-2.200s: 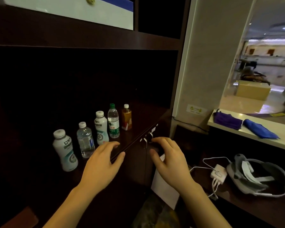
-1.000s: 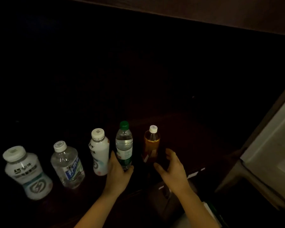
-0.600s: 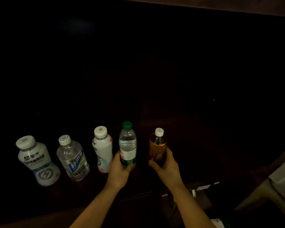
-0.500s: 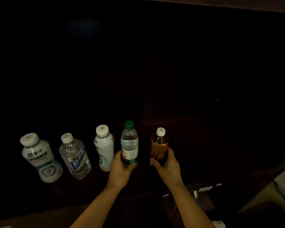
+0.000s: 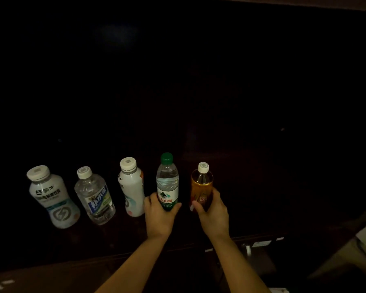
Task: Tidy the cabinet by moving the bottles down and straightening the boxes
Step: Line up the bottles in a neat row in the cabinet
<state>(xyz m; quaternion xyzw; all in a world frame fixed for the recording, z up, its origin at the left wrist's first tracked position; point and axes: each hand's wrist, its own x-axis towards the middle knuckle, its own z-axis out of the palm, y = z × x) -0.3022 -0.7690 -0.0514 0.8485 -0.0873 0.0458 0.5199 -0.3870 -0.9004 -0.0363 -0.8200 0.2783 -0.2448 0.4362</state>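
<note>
Bottles held: green-capped bottle [image 5: 167, 182] in the left hand [image 5: 159, 216], amber bottle [image 5: 201, 185] in the right hand [image 5: 215, 214]
Fingers: wrapped round each bottle's lower body
Stance: both upright, side by side, not touching
Leftward: slim white bottle [image 5: 132, 187], clear bottle [image 5: 94, 196], wide white bottle [image 5: 51, 197]
Support: dark shelf [image 5: 262, 208]

One wide-angle camera, worn on the person's head, looks forward and down into the dark cabinet shelf [image 5: 262, 210] from close by, within arm's reach of the green-capped bottle [image 5: 167, 182], which stands just below the view's middle.
</note>
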